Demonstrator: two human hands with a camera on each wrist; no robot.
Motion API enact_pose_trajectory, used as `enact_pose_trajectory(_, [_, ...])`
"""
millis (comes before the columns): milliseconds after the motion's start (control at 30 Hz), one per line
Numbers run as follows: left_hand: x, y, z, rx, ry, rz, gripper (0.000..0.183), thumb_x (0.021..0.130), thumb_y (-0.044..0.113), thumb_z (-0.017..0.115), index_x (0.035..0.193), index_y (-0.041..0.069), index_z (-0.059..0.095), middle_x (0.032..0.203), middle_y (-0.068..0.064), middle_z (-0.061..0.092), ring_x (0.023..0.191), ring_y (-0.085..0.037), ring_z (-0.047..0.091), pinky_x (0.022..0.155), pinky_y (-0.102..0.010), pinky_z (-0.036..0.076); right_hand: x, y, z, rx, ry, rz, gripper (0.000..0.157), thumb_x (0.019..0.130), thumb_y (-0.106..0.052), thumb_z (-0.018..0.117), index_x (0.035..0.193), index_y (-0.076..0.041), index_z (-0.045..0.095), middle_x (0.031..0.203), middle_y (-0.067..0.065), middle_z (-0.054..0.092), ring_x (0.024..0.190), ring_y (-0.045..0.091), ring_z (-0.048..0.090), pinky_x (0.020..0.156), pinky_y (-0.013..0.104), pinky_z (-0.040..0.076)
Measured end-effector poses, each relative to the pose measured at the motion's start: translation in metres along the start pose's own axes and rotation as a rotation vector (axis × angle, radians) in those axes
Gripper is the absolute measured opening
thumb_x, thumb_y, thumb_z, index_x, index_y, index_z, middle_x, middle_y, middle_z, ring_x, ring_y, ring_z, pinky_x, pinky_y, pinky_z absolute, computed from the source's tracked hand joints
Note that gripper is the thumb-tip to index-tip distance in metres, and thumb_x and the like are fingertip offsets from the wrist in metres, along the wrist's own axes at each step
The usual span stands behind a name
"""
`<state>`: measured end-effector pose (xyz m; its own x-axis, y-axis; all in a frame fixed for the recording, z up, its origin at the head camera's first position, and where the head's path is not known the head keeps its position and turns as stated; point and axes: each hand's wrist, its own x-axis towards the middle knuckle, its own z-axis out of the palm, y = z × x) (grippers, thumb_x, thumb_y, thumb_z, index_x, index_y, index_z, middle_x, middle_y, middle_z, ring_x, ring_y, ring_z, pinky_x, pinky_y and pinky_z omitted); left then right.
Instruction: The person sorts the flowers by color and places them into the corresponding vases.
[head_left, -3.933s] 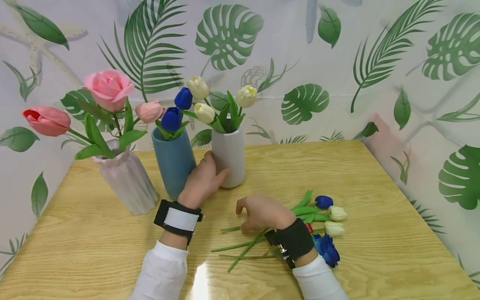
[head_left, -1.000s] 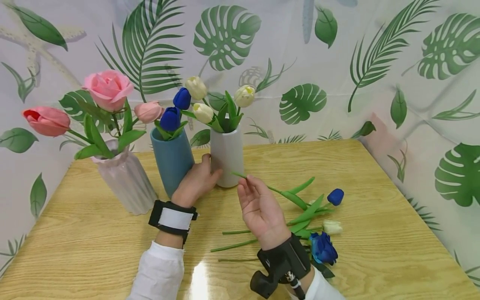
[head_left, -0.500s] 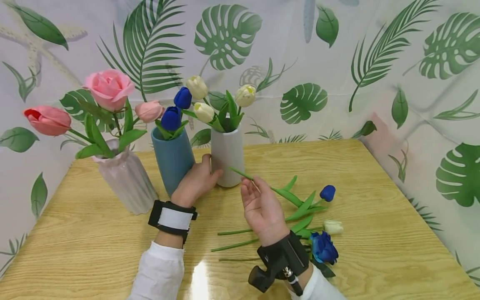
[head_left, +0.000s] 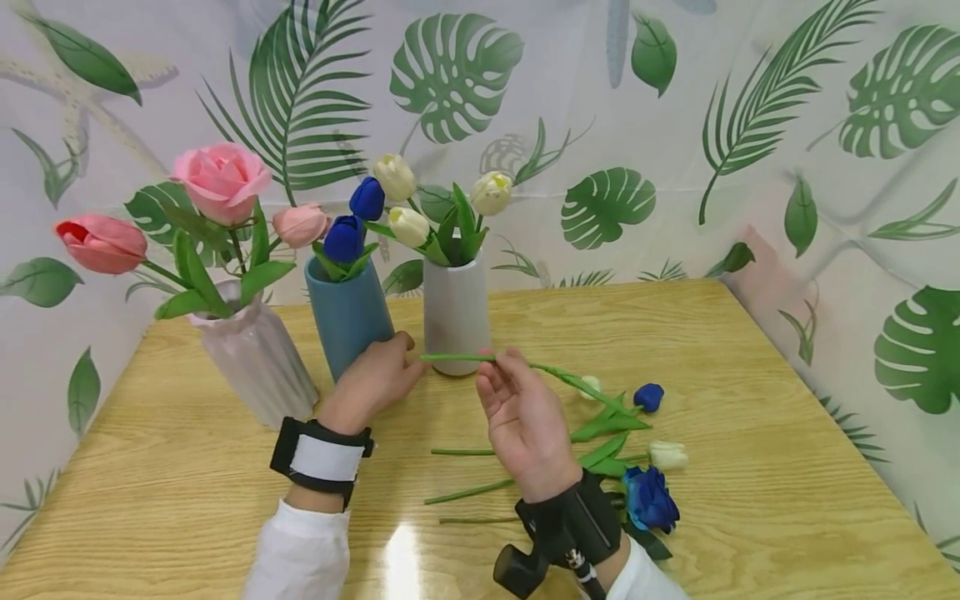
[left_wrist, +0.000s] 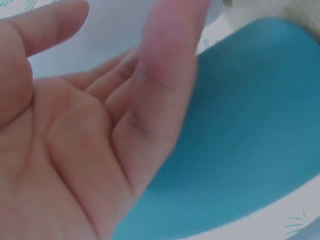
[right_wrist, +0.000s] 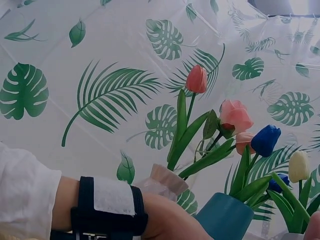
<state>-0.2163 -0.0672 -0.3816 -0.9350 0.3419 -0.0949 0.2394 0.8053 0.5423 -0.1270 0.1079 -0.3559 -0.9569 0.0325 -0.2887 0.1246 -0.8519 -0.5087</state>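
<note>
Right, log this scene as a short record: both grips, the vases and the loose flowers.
Left grip: beside the blue vase, holding nothing; contact unclear
Right grip: pinches a green stem
Stem's cut end: overlaps the white vase in the head view
In blue vase: two blue tulips
In white vase: three white tulips
In ribbed vase: three pinkish flowers
Not in a vase: blue rose, single blue tulip, two white blooms
Unclear: which bloom tops the pinched stem

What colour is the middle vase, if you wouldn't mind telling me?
The middle vase is a plain, muted blue, seen best in the head view.
</note>
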Motion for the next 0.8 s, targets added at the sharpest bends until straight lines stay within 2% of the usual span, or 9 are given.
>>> enact_pose_trajectory(100, [-0.008, -0.001, -0.005, 0.021, -0.012, -0.004, 0.043, 0.102, 0.032, 0.054, 0.126, -0.004, 0.057, 0.086, -0.010, 0.063, 0.067, -0.020, 0.058, 0.060, -0.032, 0.046, -0.002, 0.000, 0.000, 0.011, -0.007, 0.003, 0.018, 0.107, -0.011, 0.041, 0.122, -0.013, 0.031, 0.103, 0.006, 0.058, 0.074, 0.007, 0.064, 0.071, 0.013, 0.053])
enact_pose_trajectory(200, [-0.015, -0.001, -0.012, 0.033, -0.017, 0.010, 0.040, 0.103, 0.033, 0.052, 0.122, -0.003, 0.058, 0.086, -0.011, 0.064, 0.067, -0.021, 0.059, 0.061, -0.034, 0.047, -0.003, -0.001, -0.002, 0.061, 0.003, 0.002, 0.009, 0.109, -0.016, 0.035, 0.117, -0.012, 0.035, 0.108, 0.009, 0.056, 0.077, 0.011, 0.063, 0.073, 0.017, 0.054])
enact_pose_trajectory(300, [-0.020, -0.001, -0.019, 0.032, -0.012, 0.020, 0.035, 0.103, 0.031, 0.052, 0.118, -0.001, 0.059, 0.084, -0.009, 0.063, 0.066, -0.019, 0.058, 0.061, -0.033, 0.046, -0.004, -0.002, -0.003, 0.079, 0.018, -0.009, 0.014, 0.110, -0.019, 0.029, 0.113, -0.010, 0.039, 0.110, 0.009, 0.054, 0.081, 0.013, 0.061, 0.075, 0.019, 0.053])
enact_pose_trajectory(400, [-0.021, 0.000, -0.019, 0.015, -0.010, 0.017, 0.034, 0.104, 0.029, 0.051, 0.119, -0.001, 0.057, 0.080, -0.008, 0.061, 0.064, -0.020, 0.057, 0.060, -0.033, 0.045, -0.003, -0.002, -0.004, 0.045, 0.019, -0.020, 0.016, 0.110, -0.019, 0.030, 0.115, -0.009, 0.041, 0.107, 0.006, 0.052, 0.083, 0.012, 0.060, 0.077, 0.018, 0.052])
enact_pose_trajectory(533, [-0.010, 0.004, -0.003, -0.029, -0.028, 0.007, 0.050, 0.103, 0.029, 0.052, 0.138, -0.006, 0.043, 0.088, -0.015, 0.063, 0.067, -0.022, 0.059, 0.061, -0.034, 0.047, -0.001, 0.000, -0.003, -0.003, -0.002, -0.017, 0.011, 0.108, -0.015, 0.040, 0.119, -0.011, 0.039, 0.093, 0.002, 0.058, 0.077, 0.007, 0.062, 0.073, 0.013, 0.052])
enact_pose_trajectory(600, [-0.002, 0.007, 0.009, -0.071, -0.015, 0.026, 0.060, 0.102, 0.026, 0.054, 0.145, -0.009, 0.032, 0.102, -0.022, 0.064, 0.074, -0.025, 0.062, 0.062, -0.035, 0.048, 0.000, 0.002, -0.003, -0.017, -0.027, -0.018, 0.009, 0.107, -0.013, 0.044, 0.115, -0.012, 0.041, 0.089, 0.001, 0.062, 0.075, 0.005, 0.064, 0.072, 0.013, 0.052])
enact_pose_trajectory(667, [0.005, 0.009, 0.020, -0.109, 0.026, 0.041, 0.068, 0.100, 0.024, 0.058, 0.147, -0.011, 0.024, 0.116, -0.028, 0.061, 0.085, -0.029, 0.065, 0.067, -0.037, 0.051, 0.000, 0.004, -0.002, -0.035, -0.051, -0.027, 0.006, 0.107, -0.013, 0.044, 0.111, -0.009, 0.045, 0.085, 0.001, 0.065, 0.074, 0.005, 0.066, 0.071, 0.013, 0.053])
enact_pose_trajectory(800, [0.019, 0.011, 0.031, -0.220, 0.138, 0.034, 0.079, 0.098, 0.023, 0.061, 0.149, -0.012, 0.013, 0.132, -0.035, 0.051, 0.109, -0.039, 0.063, 0.082, -0.045, 0.054, 0.001, 0.007, -0.002, -0.071, -0.076, -0.050, 0.014, 0.108, -0.015, 0.041, 0.111, -0.005, 0.050, 0.087, 0.002, 0.063, 0.075, 0.004, 0.066, 0.072, 0.013, 0.053])
